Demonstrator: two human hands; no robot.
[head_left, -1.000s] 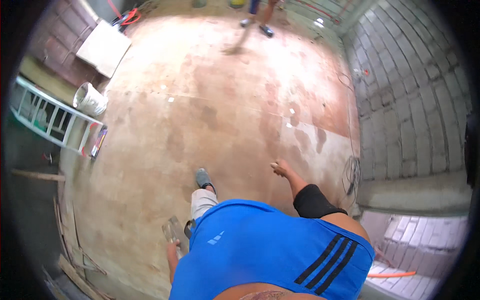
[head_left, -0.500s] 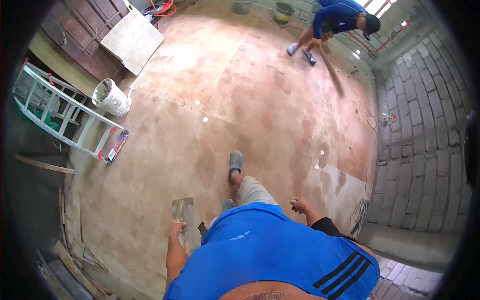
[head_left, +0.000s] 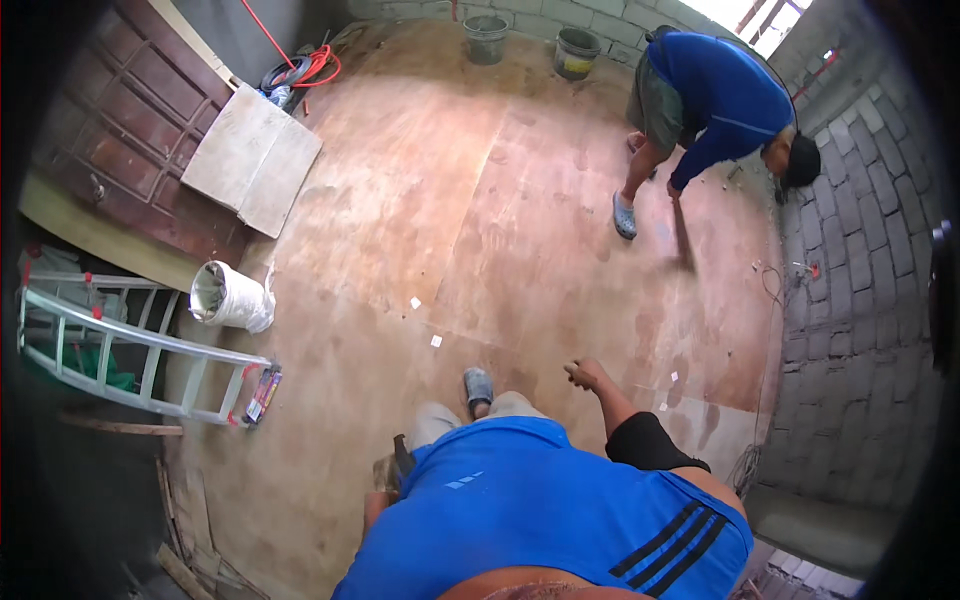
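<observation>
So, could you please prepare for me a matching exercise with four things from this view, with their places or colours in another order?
Things:
1. trowel
2. ladder
3. panelled door
4. co-worker's cap

Places or colours:
A. reddish brown
B. black
C. in the camera wearer's left hand
D. silver

Right pairs: 1-C, 2-D, 3-A, 4-B
</observation>
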